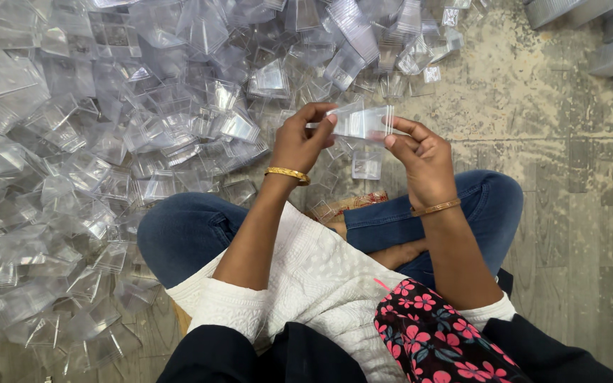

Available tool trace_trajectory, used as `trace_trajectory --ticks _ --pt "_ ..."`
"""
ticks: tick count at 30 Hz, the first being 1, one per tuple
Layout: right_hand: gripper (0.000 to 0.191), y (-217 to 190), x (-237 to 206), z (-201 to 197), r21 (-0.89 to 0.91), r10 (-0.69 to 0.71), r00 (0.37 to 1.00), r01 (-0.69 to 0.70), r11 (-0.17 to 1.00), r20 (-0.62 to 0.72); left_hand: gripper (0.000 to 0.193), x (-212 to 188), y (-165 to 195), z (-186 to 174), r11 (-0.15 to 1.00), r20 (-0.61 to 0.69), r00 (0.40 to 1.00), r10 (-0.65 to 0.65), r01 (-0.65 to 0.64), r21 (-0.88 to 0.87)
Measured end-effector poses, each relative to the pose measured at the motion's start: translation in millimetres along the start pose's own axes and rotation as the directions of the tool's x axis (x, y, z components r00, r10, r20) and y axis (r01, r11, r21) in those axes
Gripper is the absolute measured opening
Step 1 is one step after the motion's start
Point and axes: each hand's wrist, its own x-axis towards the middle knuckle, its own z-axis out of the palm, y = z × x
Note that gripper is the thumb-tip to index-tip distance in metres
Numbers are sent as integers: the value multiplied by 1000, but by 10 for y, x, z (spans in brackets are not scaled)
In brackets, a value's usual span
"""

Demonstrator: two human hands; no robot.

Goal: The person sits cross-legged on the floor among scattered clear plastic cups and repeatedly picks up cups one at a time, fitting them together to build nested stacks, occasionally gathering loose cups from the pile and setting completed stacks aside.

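Note:
I sit cross-legged on the floor in blue jeans. Both my hands hold one small clear plastic box (363, 122) in front of me above my knees. My left hand (305, 142) pinches its left end with thumb and fingers. My right hand (420, 156) grips its right end. Each wrist wears a gold bangle. A big heap of similar clear plastic boxes (108, 142) covers the floor to my left and ahead.
A single clear box (366, 167) lies on the floor just below my hands. Stacked grey trays (604, 35) sit at the top right. Worn bare floor (533, 128) stretches to the right. A white cloth and a floral fabric (427, 333) lie over my lap.

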Motion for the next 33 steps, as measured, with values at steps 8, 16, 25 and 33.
trace_trajectory --ticks 8,16,25,33 --pt "33 -68 -19 -11 16 -5 1000 5 1000 11 31 11 33 -85 896 -199 946 254 -153 416" --pt "34 -43 -32 56 16 -17 997 16 1000 74 29 -17 46 92 954 -144 967 211 -172 245" --pt "34 -79 -29 43 -25 -4 1000 5 1000 19 31 32 55 37 1000 -77 997 -22 23 10" --pt "32 -65 -40 -10 0 -10 1000 10 1000 20 38 7 113 55 1000 -21 1000 -16 16 -27"
